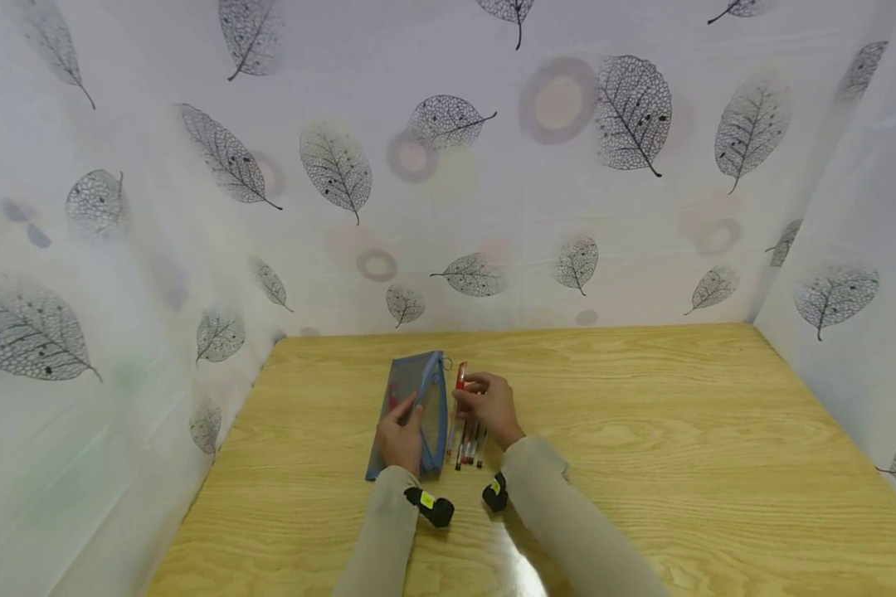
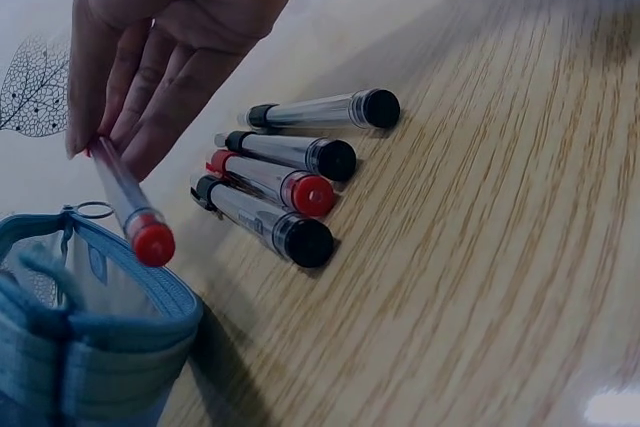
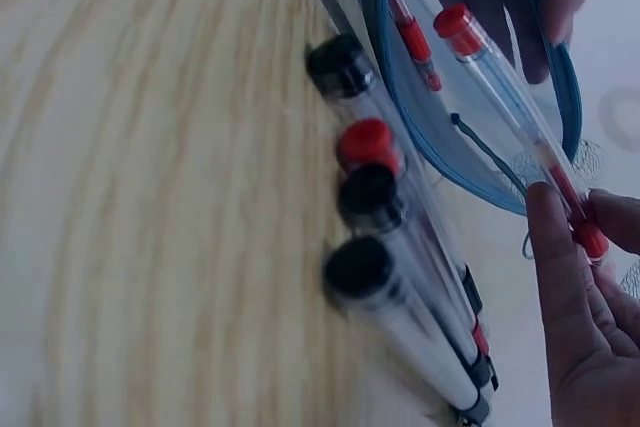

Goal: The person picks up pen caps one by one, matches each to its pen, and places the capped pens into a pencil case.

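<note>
In the head view my left hand (image 1: pixel 400 435) grips the edge of a blue zip pouch (image 1: pixel 407 371) of see-through mesh, lying on the table. In the right wrist view its mouth gapes, and a red pen (image 3: pixel 412 37) lies inside. My right hand (image 1: pixel 493 406) pinches another clear-barrelled red pen (image 3: pixel 510 97) near one end. This pen's other red end hangs over the pouch mouth in the right wrist view. Beside the pouch several pens lie in a row: black-ended ones (image 2: pixel 265 222) and a red-ended one (image 2: pixel 268 179).
The wood-grain table (image 1: pixel 642 431) stretches away on the right of the hands. A leaf-patterned cloth (image 1: pixel 508 199) stands behind and along both sides. Each wrist carries a small black camera (image 1: pixel 436 507). A metal ring (image 2: pixel 95 210) hangs at the pouch's zip end.
</note>
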`<action>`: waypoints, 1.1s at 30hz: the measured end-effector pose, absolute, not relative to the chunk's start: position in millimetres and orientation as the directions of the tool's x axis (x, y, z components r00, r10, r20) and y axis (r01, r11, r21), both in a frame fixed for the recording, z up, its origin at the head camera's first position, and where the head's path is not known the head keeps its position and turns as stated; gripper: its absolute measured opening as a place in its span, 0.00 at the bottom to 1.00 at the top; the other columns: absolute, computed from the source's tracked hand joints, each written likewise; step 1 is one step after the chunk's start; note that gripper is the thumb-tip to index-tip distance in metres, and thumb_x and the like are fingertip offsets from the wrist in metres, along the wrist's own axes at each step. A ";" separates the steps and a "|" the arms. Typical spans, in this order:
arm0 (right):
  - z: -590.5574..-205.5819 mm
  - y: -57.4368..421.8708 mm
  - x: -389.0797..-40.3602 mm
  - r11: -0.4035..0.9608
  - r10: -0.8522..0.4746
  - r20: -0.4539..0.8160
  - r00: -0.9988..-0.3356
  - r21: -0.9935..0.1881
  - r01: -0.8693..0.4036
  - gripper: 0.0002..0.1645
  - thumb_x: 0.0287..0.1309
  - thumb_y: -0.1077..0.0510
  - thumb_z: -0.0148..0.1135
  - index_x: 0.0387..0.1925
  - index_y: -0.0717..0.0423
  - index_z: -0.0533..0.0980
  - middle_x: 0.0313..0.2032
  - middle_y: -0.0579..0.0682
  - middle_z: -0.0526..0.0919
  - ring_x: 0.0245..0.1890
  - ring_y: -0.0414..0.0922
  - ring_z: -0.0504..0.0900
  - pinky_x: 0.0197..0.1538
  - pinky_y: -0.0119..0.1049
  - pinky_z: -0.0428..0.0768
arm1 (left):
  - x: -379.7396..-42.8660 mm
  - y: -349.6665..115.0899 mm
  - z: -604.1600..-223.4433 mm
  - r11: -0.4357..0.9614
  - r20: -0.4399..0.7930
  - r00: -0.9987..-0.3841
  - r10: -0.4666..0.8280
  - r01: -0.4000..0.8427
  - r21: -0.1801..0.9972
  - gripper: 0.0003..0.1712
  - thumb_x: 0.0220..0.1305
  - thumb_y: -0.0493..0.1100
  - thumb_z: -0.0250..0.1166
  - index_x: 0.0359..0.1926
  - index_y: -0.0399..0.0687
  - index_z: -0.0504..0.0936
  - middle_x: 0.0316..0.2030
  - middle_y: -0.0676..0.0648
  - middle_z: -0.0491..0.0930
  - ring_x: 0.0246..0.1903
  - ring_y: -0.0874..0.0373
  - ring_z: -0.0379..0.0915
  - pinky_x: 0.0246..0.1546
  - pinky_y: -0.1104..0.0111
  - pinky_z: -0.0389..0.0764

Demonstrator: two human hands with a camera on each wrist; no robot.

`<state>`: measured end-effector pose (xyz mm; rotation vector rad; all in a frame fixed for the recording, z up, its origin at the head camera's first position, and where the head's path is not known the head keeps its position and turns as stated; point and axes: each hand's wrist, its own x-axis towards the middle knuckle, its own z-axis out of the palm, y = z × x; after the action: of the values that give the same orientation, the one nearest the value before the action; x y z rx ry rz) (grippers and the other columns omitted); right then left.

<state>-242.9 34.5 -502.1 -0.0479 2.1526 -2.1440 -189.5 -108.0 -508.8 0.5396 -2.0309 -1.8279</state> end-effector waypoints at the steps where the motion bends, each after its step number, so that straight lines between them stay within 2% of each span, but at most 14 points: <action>1: -501.6 32.7 -243.2 0.010 -0.094 -0.050 -0.994 -0.999 0.049 0.23 0.56 0.69 0.66 0.54 0.69 0.74 0.38 0.62 0.82 0.27 0.48 0.85 0.32 0.42 0.84 | -189.5 -107.8 -508.6 0.092 0.009 -0.864 -0.503 -0.043 0.995 0.15 0.63 0.34 0.64 0.50 0.47 0.85 0.52 0.41 0.81 0.53 0.47 0.75 0.53 0.51 0.74; 12: -499.8 15.0 -244.0 0.028 -0.131 -0.061 -0.989 -0.998 0.058 0.23 0.58 0.68 0.64 0.55 0.71 0.73 0.39 0.64 0.81 0.31 0.54 0.85 0.32 0.41 0.84 | -191.4 -108.9 -511.5 0.089 0.014 -0.869 -0.495 -0.035 0.995 0.15 0.63 0.34 0.63 0.50 0.46 0.85 0.51 0.41 0.81 0.53 0.48 0.75 0.51 0.53 0.75; 20: -498.5 5.1 -243.4 0.041 -0.159 -0.079 -0.984 -0.996 0.073 0.23 0.58 0.67 0.64 0.55 0.71 0.73 0.41 0.64 0.80 0.31 0.51 0.85 0.32 0.41 0.84 | -192.1 -107.3 -510.3 0.115 0.011 -0.859 -0.512 -0.056 0.992 0.15 0.62 0.35 0.64 0.50 0.47 0.86 0.50 0.42 0.82 0.50 0.50 0.77 0.47 0.55 0.77; 26: -497.4 0.0 -241.4 0.077 -0.159 -0.074 -0.984 -0.995 0.062 0.21 0.57 0.68 0.64 0.53 0.72 0.74 0.39 0.63 0.80 0.28 0.49 0.84 0.30 0.39 0.84 | -193.3 -106.3 -511.5 0.121 -0.001 -0.853 -0.521 -0.075 0.990 0.15 0.62 0.36 0.64 0.49 0.47 0.86 0.50 0.43 0.82 0.52 0.49 0.76 0.50 0.53 0.75; 33: -500.1 -5.2 -240.0 0.119 -0.179 -0.055 -0.982 -0.992 0.034 0.22 0.59 0.68 0.63 0.54 0.72 0.73 0.39 0.63 0.80 0.31 0.50 0.84 0.30 0.38 0.84 | -193.3 -106.0 -509.7 0.107 -0.009 -0.856 -0.517 -0.076 0.991 0.15 0.62 0.35 0.63 0.50 0.46 0.85 0.52 0.42 0.81 0.53 0.48 0.76 0.52 0.53 0.75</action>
<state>-240.0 -5.2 -500.1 -0.1458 2.2239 -1.9788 -193.3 -106.0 -509.7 0.5807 -2.0520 -1.8034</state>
